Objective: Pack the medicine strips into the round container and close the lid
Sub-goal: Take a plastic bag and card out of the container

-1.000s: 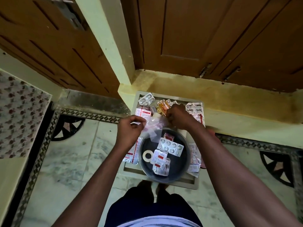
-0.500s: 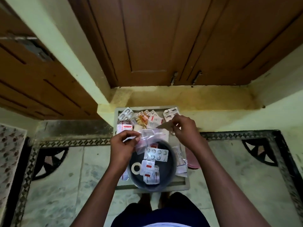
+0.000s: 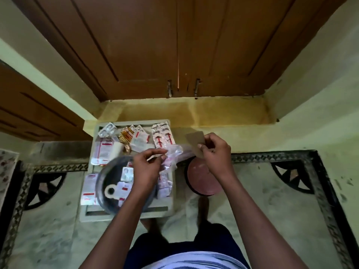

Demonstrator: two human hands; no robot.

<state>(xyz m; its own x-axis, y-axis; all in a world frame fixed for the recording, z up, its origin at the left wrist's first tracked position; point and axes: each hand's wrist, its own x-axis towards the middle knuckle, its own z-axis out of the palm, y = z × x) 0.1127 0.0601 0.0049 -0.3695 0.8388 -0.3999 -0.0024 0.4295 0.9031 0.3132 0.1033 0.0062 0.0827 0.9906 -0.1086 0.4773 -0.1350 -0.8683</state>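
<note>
A dark round container [image 3: 102, 183] sits on a grey tray [image 3: 128, 215] and holds several medicine strips [image 3: 127, 174] and a white tape roll [image 3: 110, 190]. More strips [image 3: 162, 137] lie loose at the tray's far end and left side. My left hand [image 3: 148, 167] pinches a clear plastic pouch [image 3: 173, 152] above the container's right rim. My right hand [image 3: 214, 152] holds a flat brown card-like strip [image 3: 195, 140] to the right of the tray. The reddish round lid [image 3: 202, 177] lies on the floor beside the tray, under my right wrist.
The tray rests on a pale stone floor with dark patterned borders [image 3: 262, 157]. A yellow step [image 3: 194, 113] and brown wooden doors [image 3: 174, 45] rise just behind it. My legs in dark shorts [image 3: 174, 249] are at the bottom.
My right hand has pulled the brown strip away to the right, off the tray. The left hand keeps the clear pouch. The camera view has shifted, and the lid has come into view.
</note>
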